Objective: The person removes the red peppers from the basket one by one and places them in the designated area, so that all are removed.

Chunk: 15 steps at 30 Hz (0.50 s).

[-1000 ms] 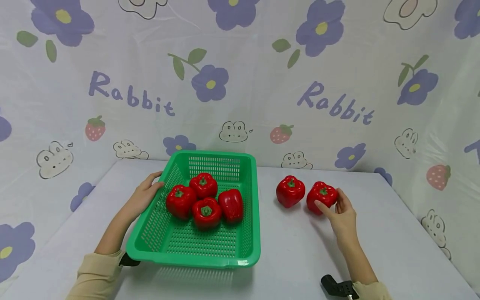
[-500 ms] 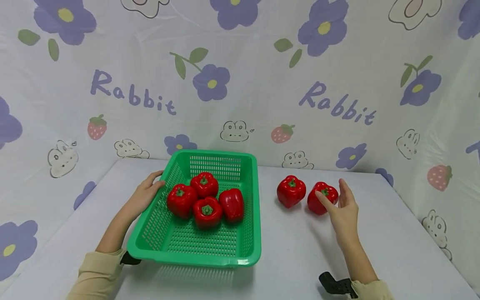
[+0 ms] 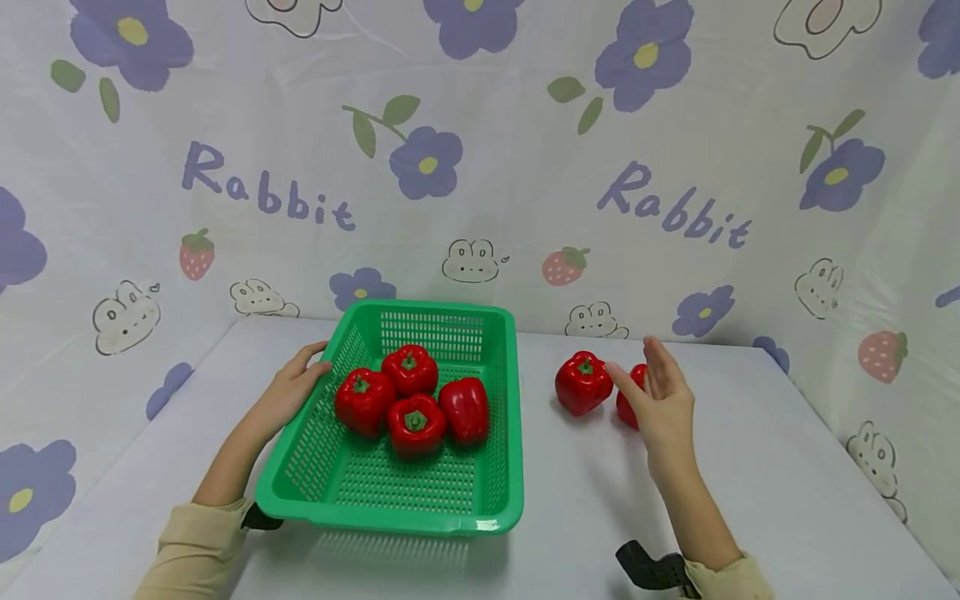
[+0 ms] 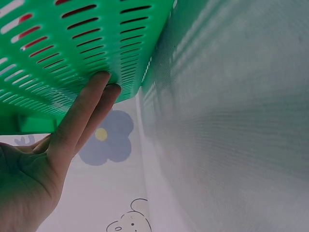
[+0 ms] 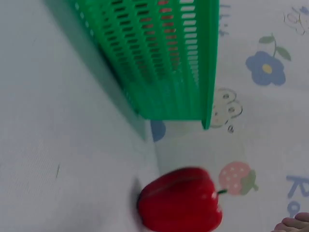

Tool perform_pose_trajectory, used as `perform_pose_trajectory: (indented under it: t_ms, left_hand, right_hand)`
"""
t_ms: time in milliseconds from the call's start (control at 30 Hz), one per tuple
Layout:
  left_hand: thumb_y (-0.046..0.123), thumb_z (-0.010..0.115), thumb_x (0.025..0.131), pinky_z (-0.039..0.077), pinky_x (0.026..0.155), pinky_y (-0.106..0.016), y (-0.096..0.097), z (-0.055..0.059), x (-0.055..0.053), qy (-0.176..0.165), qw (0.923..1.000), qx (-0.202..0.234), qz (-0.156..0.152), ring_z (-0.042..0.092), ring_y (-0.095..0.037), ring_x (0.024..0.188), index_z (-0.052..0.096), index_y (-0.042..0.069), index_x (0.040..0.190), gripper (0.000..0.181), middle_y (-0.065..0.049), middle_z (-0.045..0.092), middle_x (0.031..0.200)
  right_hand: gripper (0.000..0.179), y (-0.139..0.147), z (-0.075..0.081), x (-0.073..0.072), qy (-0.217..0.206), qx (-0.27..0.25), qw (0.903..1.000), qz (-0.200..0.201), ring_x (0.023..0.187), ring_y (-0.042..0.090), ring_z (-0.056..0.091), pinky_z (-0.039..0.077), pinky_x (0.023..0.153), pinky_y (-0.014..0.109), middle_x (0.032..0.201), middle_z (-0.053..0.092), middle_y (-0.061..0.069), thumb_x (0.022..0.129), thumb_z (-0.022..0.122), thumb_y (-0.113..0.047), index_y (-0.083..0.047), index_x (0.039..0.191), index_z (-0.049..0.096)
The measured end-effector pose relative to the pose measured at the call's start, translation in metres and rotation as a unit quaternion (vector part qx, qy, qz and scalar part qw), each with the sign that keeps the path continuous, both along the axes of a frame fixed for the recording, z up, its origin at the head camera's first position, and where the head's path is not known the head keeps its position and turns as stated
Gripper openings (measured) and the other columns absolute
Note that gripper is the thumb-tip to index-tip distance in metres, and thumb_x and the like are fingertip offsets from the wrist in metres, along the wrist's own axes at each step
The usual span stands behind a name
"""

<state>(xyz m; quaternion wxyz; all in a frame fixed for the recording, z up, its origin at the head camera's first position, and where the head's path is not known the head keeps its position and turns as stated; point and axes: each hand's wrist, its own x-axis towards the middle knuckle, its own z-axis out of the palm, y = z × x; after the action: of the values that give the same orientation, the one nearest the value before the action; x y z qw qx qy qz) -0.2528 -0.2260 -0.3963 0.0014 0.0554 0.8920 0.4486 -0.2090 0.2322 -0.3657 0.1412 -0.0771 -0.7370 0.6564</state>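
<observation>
My left hand [image 3: 288, 396] holds the left rim of a green plastic basket [image 3: 390, 521]. In the left wrist view, two straight fingers [image 4: 89, 108] lie against its slotted outer wall, below the rim. Several red bell peppers sit inside, one of them [image 3: 416, 425] nearest the front. Right of the basket, a red bell pepper [image 3: 581, 385] stands stem up on the table. Another bell pepper [image 3: 628, 402] beside it is mostly hidden behind my right hand [image 3: 663, 408]. That hand holds nothing; its thumb and fingers are spread apart, thumb tip close to the left pepper in the head view.
A white-covered table [image 3: 570, 533] carries everything. Behind it hangs a white curtain [image 3: 495, 150] printed with purple flowers, rabbits and strawberries. Black camera mounts [image 3: 652, 568] sit at both wrists. The basket's right wall [image 5: 149, 58] stands a short way left of the loose peppers.
My right hand has let go of the right-hand bell pepper, lifted, and moved left in front of it toward the other loose pepper. The left hand and basket stay put.
</observation>
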Motion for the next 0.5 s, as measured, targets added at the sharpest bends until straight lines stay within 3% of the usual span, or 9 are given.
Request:
perform_pose_trajectory:
  t_ms: [133, 500]
  left_hand:
    - [0.037, 0.035, 0.105, 0.045, 0.093, -0.047, 0.0, 0.001, 0.0, 0.003, 1.0, -0.001, -0.001, 0.055, -0.036, 0.116, 0.026, 0.009, 0.154, 0.057, -0.027, 0.044, 0.145]
    - [0.038, 0.035, 0.105, 0.045, 0.094, -0.05, -0.001, -0.001, -0.002, -0.001, 1.0, 0.0, -0.002, 0.054, -0.037, 0.118, 0.024, 0.009, 0.155, 0.058, -0.027, 0.043, 0.146]
  right_hand:
    - [0.079, -0.013, 0.007, 0.002, 0.007, -0.02, 0.9994, 0.028, 0.148, 0.009, 0.028, 0.03, 0.114, 0.027, 0.158, 0.034, -0.009, 0.087, 0.073, -0.032, -0.026, 0.153, 0.031]
    - [0.075, -0.052, 0.016, 0.004, -0.002, 0.007, 0.9958, 0.091, 0.145, 0.008, 0.034, 0.033, 0.114, 0.03, 0.155, 0.04, -0.008, 0.089, 0.071, -0.036, -0.023, 0.153, 0.033]
